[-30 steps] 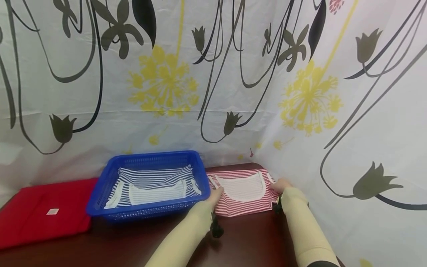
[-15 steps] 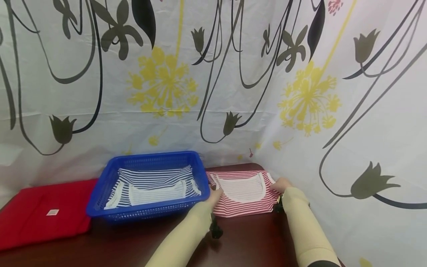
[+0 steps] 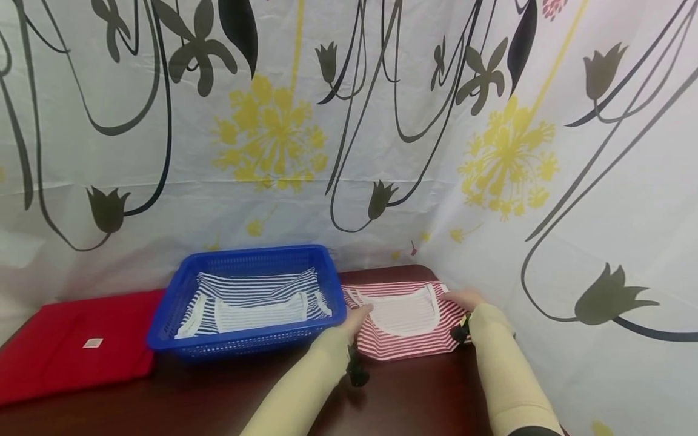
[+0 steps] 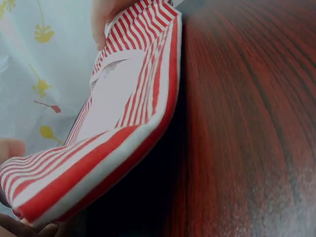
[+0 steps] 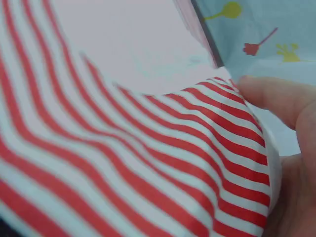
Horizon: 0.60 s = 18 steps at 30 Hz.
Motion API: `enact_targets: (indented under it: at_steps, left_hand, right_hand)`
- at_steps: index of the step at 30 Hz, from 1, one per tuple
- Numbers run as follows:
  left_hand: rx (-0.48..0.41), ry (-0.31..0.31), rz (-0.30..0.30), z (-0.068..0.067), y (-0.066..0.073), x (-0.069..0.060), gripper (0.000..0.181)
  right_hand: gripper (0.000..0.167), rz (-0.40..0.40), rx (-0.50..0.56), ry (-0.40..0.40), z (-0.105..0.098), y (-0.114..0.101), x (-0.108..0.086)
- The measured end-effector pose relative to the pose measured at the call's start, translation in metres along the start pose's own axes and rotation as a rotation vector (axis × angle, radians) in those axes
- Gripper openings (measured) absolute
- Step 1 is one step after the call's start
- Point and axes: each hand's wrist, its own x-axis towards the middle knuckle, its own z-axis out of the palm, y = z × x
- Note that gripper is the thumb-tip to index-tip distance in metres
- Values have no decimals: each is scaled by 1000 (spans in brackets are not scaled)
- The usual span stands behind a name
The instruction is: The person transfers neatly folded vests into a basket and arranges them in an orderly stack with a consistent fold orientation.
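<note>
Head cam's got my left hand (image 3: 357, 320) and right hand (image 3: 465, 299) pinching the red-striped garment (image 3: 406, 318) by its sides, near the far right corner of the table (image 3: 420, 393), just beside the blue basket (image 3: 251, 342).

Head view: red cloth (image 3: 82, 363) cut by the left edge; its white label (image 3: 93, 343) too small for me to read. My left sleeve (image 3: 300, 387) and right sleeve (image 3: 509, 375) run off the bottom. Left-wrist view: my left hand (image 3: 355, 321) cropped at left, fingers partly hidden under the red-striped garment (image 3: 403, 321). Right-wrist view: lower-left stripes blurred; my right hand (image 3: 465, 299) cropped at right, fingertips hidden behind fabric.
</note>
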Motion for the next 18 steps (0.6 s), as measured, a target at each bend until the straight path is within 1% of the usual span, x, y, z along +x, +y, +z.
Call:
enact_targets:
  at_steps: [3,5,6,9,12,16,18]
  left_hand:
    - [29,-33,8,3,-2,3,77]
    - [6,-82,28,5,-4,4,62]
    - [-4,-94,28,7,-5,5,57]
    - [-29,-117,43,9,-5,4,52]
    - [-20,-123,65,11,-3,1,51]
    - [-7,-127,92,11,0,-2,45]
    - [-6,-130,92,12,0,-1,44]
  right_hand:
    - [78,-9,-19,-43,-4,1,-1]
    - [76,-8,-21,-76,-5,1,-3]
    - [75,-10,-30,-87,-6,2,-4]
    - [76,-12,-56,-115,-8,5,-5]
    - [77,-14,-75,-144,-10,9,-5]
    - [73,-18,-39,-190,-14,11,-9]
    - [70,-13,-8,-215,-16,11,-11]
